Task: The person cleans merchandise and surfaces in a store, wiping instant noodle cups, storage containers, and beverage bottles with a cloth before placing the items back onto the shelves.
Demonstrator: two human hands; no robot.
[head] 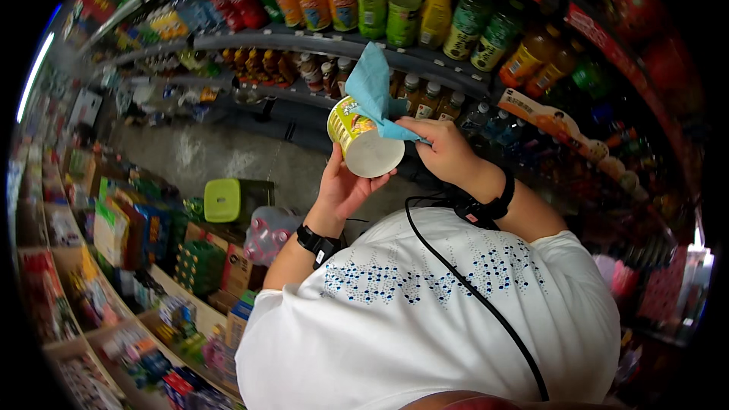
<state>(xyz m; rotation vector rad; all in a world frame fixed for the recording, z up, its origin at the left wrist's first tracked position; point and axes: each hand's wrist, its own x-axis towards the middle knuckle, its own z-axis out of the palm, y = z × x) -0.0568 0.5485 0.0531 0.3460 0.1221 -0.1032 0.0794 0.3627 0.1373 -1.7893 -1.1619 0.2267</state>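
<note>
My left hand [348, 187] grips a yellow-green instant noodle cup [351, 125] from below, tilted so that its pale round end [376, 155] faces me. In my right hand [441, 147] a light blue cloth [373, 88] is pinched between thumb and fingers. The cloth lies against the cup's upper side, and one corner of it stands up above. Where the fingers of my left hand pass behind the cup, they are hidden. Both wrists wear black straps.
Shelves of bottled drinks [404, 5] curve across the top and right. Smaller bottles stand on the lower shelf [285, 88]. At the lower left are a green stool [222, 200], cardboard boxes [236, 267] and compartments of packaged goods. A black cable [455, 273] runs down my shirt.
</note>
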